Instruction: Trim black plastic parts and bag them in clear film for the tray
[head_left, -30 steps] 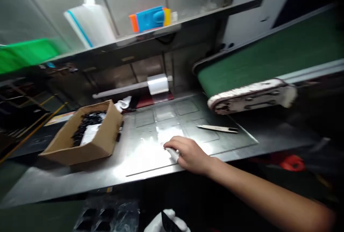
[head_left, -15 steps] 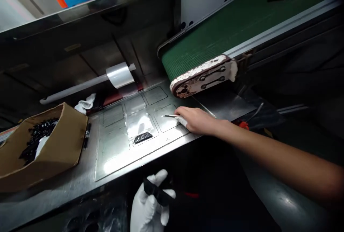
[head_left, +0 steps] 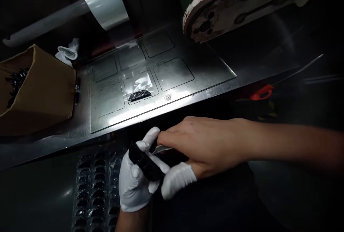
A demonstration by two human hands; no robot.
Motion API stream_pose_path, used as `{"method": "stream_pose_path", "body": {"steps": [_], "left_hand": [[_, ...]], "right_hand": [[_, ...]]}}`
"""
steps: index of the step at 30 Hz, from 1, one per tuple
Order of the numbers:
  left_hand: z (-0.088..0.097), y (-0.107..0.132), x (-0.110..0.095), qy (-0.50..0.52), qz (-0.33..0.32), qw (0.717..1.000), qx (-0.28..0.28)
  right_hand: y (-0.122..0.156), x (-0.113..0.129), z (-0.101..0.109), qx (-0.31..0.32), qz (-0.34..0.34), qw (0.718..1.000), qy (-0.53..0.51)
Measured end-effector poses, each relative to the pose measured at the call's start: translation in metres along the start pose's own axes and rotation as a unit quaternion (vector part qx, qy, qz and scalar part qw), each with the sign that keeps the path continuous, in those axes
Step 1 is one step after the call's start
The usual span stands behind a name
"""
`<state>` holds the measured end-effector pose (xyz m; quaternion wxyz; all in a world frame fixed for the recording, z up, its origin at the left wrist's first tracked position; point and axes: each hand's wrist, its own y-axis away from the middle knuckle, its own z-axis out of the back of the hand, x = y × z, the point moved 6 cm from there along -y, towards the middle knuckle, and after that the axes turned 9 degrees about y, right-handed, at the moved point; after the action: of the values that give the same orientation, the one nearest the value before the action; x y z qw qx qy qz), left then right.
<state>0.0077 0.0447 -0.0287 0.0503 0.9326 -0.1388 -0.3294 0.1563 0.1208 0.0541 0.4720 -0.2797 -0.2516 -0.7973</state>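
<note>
1. Up above, the steel bench (head_left: pixel 40 142) runs across. Below its front edge, over a blister tray (head_left: pixel 94 185), two hands meet.
2. Gloved white, the left hand (head_left: pixel 134 185) is closed round a black part (head_left: pixel 143 162), whose long axis slants from upper left to lower right.
3. Coming in from the right, the bare right hand (head_left: pixel 212 146) pinches a thin metal tool (head_left: pixel 161 149). Its tip points left at the part's upper end; whether it touches, I cannot tell.

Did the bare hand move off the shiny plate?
Yes. The right hand, pinching a thin tool, has left the metal plate and come down below the bench edge, beside the gloved left hand holding a black part.
</note>
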Motion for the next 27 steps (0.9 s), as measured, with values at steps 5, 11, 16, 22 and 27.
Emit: {"method": "stream_pose_path", "body": {"steps": [5, 11, 16, 22, 27], "left_hand": [[-0.011, -0.002, -0.002, -0.030, 0.005, 1.000, 0.002], [-0.003, 0.000, 0.005, -0.047, 0.049, 0.997, -0.018], [-0.001, 0.002, 0.008, -0.049, 0.055, 0.997, -0.010], [0.001, 0.001, 0.008, -0.061, 0.060, 0.996, -0.034], [0.007, 0.005, 0.007, -0.071, 0.040, 0.996, -0.041]], "right_hand": [[0.000, -0.002, -0.004, 0.036, -0.017, 0.999, 0.007], [-0.003, -0.004, -0.010, 0.035, -0.019, 0.998, 0.038], [-0.004, -0.004, -0.013, 0.051, -0.044, 0.996, 0.065], [-0.006, -0.004, -0.017, 0.063, -0.054, 0.992, 0.099], [-0.005, -0.003, -0.018, 0.050, -0.052, 0.990, 0.124]]}}
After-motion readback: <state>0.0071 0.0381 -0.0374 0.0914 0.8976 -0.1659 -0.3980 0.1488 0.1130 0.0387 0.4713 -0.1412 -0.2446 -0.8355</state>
